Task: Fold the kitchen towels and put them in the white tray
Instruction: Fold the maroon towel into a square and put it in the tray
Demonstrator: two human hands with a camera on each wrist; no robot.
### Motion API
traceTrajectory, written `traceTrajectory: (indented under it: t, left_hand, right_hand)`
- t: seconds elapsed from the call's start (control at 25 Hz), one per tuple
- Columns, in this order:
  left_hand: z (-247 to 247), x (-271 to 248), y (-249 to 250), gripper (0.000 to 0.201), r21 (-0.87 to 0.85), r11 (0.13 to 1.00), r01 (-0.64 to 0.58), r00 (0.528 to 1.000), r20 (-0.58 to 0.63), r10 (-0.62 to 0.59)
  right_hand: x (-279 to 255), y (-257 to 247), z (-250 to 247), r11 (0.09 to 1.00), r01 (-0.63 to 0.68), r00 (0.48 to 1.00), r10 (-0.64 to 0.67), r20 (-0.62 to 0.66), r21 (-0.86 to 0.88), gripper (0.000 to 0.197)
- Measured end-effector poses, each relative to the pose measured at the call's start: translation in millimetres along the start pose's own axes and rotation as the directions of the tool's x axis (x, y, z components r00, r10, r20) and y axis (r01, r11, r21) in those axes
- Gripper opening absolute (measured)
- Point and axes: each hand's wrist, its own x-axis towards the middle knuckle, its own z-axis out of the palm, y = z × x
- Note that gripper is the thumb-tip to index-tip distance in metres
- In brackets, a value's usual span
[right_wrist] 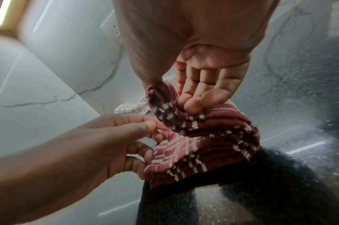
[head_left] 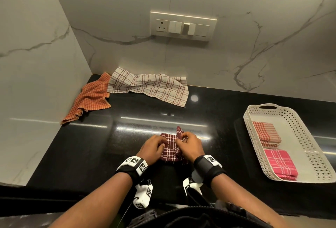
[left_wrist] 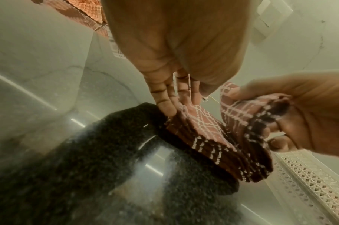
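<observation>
A maroon checked towel, folded small, lies on the black counter near its front edge. My left hand rests on its left side, with straight fingers pressing the stacked edge. My right hand pinches a raised fold of the same towel between thumb and fingers, and one corner sticks up above it. The white perforated tray stands to the right and holds a folded orange-striped towel and a folded pink towel.
Two unfolded towels lie at the back left against the marble wall: an orange checked one and a white checked one. A switch plate sits on the wall. The tray's wall is close on the right.
</observation>
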Motion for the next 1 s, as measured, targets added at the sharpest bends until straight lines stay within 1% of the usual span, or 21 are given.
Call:
traceTrajectory:
  t: [0.12, 0.2, 0.28, 0.36, 0.44, 0.48, 0.52, 0.56, 0.6, 0.64, 0.68, 0.72, 0.76, 0.8, 0.84, 0.88, 1.0]
  left_hand:
    - [2.9, -2.0, 3.2, 0.023, 0.012, 1.000, 0.017, 1.000, 0.019, -0.017]
    - [1.6, -3.1, 5.4, 0.029, 0.022, 0.999, 0.036, 0.998, 0.044, -0.037]
    - [0.1, -3.1, 6.8, 0.038, 0.005, 0.998, 0.061, 0.996, 0.071, -0.061]
    - [-0.7, -3.5, 7.3, 0.046, -0.004, 0.995, 0.095, 0.992, 0.088, -0.095]
    - [0.0, -4.5, 7.2, 0.038, 0.019, 0.990, 0.142, 0.985, 0.096, -0.143]
    - [0.9, -5.6, 7.4, 0.033, 0.034, 0.986, 0.160, 0.983, 0.089, -0.163]
    - [0.9, -6.8, 8.3, 0.034, 0.042, 0.984, 0.174, 0.981, 0.082, -0.177]
    - [1.7, -6.9, 7.7, 0.036, 0.042, 0.982, 0.183, 0.980, 0.073, -0.186]
    - [1.1, -6.7, 7.6, 0.036, 0.039, 0.981, 0.193, 0.979, 0.067, -0.195]
    - [0.3, -6.5, 7.1, 0.035, 0.035, 0.980, 0.196, 0.978, 0.063, -0.198]
    - [-1.8, -6.7, 7.9, 0.032, 0.031, 0.979, 0.200, 0.977, 0.066, -0.202]
    - [-2.8, -6.3, 7.6, 0.030, 0.027, 0.980, 0.199, 0.978, 0.067, -0.200]
    - [-3.2, -6.5, 7.7, 0.028, 0.023, 0.980, 0.198, 0.977, 0.068, -0.200]
    - [-3.2, -6.7, 7.2, 0.028, 0.019, 0.979, 0.202, 0.977, 0.064, -0.203]
    - [-3.4, -7.3, 7.6, 0.028, 0.015, 0.977, 0.211, 0.976, 0.059, -0.212]
    - [-3.0, -7.7, 7.2, 0.028, 0.015, 0.976, 0.218, 0.974, 0.055, -0.218]
    - [-2.0, -7.4, 7.4, 0.028, 0.012, 0.974, 0.224, 0.971, 0.076, -0.225]
  right_hand:
    - [2.8, -9.0, 11.7, 0.988, -0.008, 0.998, 0.018, 0.063, -0.153, 0.031]
    - [2.8, -15.6, 18.3, 0.973, 0.013, 0.996, 0.007, 0.086, -0.230, 0.035]
    - [1.9, -20.6, 22.2, 0.962, 0.035, 0.994, -0.006, 0.107, -0.270, 0.033]
    - [3.5, -19.7, 25.6, 0.969, 0.079, 0.985, -0.039, 0.169, -0.236, 0.030]
    - [4.2, -15.2, 25.9, 0.982, 0.138, 0.960, -0.100, 0.263, -0.130, 0.033]
    - [2.8, -13.4, 23.6, 0.988, 0.142, 0.949, -0.118, 0.293, -0.060, 0.033]
    - [2.0, -10.4, 20.3, 0.993, 0.114, 0.946, -0.110, 0.304, 0.007, 0.031]
    - [1.5, -5.1, 16.4, 0.995, 0.080, 0.956, -0.093, 0.278, 0.056, 0.026]
    - [0.5, -0.1, 12.2, 0.995, 0.048, 0.974, -0.065, 0.215, 0.086, 0.021]
    - [1.2, 8.6, 9.5, 0.996, 0.016, 0.992, -0.027, 0.120, 0.090, 0.015]
    - [1.9, 17.7, 5.9, 0.997, -0.023, 1.000, 0.021, 0.017, 0.073, 0.011]
    - [2.2, 26.3, 2.2, 0.995, -0.070, 0.996, 0.073, -0.056, 0.064, 0.010]
    - [0.9, 33.0, 0.7, 0.989, -0.121, 0.989, 0.127, -0.071, 0.081, 0.015]
    - [-0.8, 37.8, 1.7, 0.980, -0.163, 0.985, 0.167, -0.033, 0.114, 0.024]
    - [-4.6, 39.5, 3.6, 0.971, -0.197, 0.980, 0.194, 0.038, 0.138, 0.032]
    - [-9.2, 37.8, 5.7, 0.968, -0.207, 0.976, 0.194, 0.100, 0.140, 0.037]
    - [-11.9, 38.2, 13.9, 0.983, -0.156, 0.968, 0.133, 0.214, 0.096, 0.040]
